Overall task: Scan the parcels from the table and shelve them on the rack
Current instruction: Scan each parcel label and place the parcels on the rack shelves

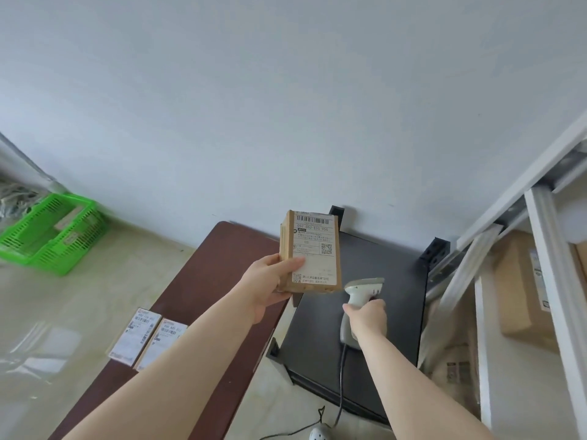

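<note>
Your two bare forearms are reaching out from the bottom edge of the view. Your left hand (270, 281) is gripping a cardboard parcel (309, 252) by its lower left corner, thumb lying across the white shipping label (314, 249), and holding it upright in the air above the far end of the brown table (203, 281). Your right hand (368, 319) is curling round the handle of a white scanner (362, 289), its head sitting just below the parcel's bottom edge, over the black table (365, 271). Two more labelled parcels (149, 336) are lying side by side at the brown table's left edge. A green basket (54, 230) is sitting on the floor to the left, and the white rack (546, 249) is standing on the right.
</note>
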Motion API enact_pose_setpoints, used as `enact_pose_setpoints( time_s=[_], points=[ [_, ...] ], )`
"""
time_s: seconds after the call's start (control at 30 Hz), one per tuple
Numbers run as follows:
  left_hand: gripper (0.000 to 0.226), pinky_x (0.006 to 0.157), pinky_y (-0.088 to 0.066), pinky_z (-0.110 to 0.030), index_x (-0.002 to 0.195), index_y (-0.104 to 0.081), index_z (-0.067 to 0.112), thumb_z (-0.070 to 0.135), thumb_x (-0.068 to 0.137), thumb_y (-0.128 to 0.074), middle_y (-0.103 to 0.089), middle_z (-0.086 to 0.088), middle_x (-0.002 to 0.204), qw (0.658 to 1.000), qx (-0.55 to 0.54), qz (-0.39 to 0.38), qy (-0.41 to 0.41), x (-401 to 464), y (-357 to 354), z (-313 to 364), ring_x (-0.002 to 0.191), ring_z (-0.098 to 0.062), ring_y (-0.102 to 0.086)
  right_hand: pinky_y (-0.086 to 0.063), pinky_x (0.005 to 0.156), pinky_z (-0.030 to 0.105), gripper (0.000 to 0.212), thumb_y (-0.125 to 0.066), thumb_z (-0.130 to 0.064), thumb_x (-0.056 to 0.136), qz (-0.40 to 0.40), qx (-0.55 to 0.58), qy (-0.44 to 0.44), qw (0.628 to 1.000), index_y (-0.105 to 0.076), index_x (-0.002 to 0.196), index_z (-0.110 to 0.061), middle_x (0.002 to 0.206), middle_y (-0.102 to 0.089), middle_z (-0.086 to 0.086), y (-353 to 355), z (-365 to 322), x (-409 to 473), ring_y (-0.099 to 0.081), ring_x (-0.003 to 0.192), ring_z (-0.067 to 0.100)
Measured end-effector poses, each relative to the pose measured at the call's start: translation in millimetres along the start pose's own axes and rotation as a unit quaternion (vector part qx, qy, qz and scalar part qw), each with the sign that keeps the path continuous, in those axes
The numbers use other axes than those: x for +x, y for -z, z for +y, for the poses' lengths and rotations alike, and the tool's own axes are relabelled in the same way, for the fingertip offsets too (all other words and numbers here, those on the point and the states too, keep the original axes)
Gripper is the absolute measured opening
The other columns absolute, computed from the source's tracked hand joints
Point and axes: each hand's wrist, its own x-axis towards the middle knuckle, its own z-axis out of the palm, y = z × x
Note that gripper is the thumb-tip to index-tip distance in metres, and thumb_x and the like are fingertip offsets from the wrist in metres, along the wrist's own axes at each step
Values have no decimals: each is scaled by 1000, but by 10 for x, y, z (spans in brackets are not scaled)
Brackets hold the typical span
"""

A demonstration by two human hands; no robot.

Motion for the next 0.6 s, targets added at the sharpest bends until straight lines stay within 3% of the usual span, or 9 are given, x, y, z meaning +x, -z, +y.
enact_pose_setpoints(
  time_s=[0.2, 0.3, 0.47, 0.6],
  points=[
    [33, 86, -56, -34, 123, -66, 23, 29, 91, -73, -79, 3, 107, 1000, -4, 10, -5, -31, 128, -7, 98, -16, -75, -43, 72, 31, 25, -61, -19, 97, -90, 248, 85, 961, -57, 121, -17, 107, -63, 2, 356, -221, -238, -58, 90, 19],
    [33, 89, -55, -35, 125, -66, 23, 28, 93, -72, -78, 2, 110, 1000, -20, 16, -10, -59, 219, 12, 102, -19, -75, -45, 72, 30, 16, -56, -22, 100, -163, 314, 120, 928, -67, 112, -18, 101, -67, 4, 643, -465, -453, -58, 87, 20],
    [31, 107, -50, -43, 129, -65, 18, 19, 97, -65, -76, -3, 117, 997, -67, 7, -43, -103, 311, 124, 107, -23, -73, -47, 69, 32, 30, -57, -31, 98, -279, 376, 157, 870, -67, 107, -5, 86, -68, 6, 996, -896, -899, -57, 75, 19],
    [34, 103, -53, -40, 131, -64, 16, 15, 97, -66, -75, -5, 118, 994, -78, 6, -78, -125, 318, 251, 105, -24, -74, -48, 65, 32, 43, -63, -40, 86, -347, 344, 190, 851, -66, 107, -2, 83, -67, 7, 1088, -1191, -1350, -58, 71, 20]
  ],
)
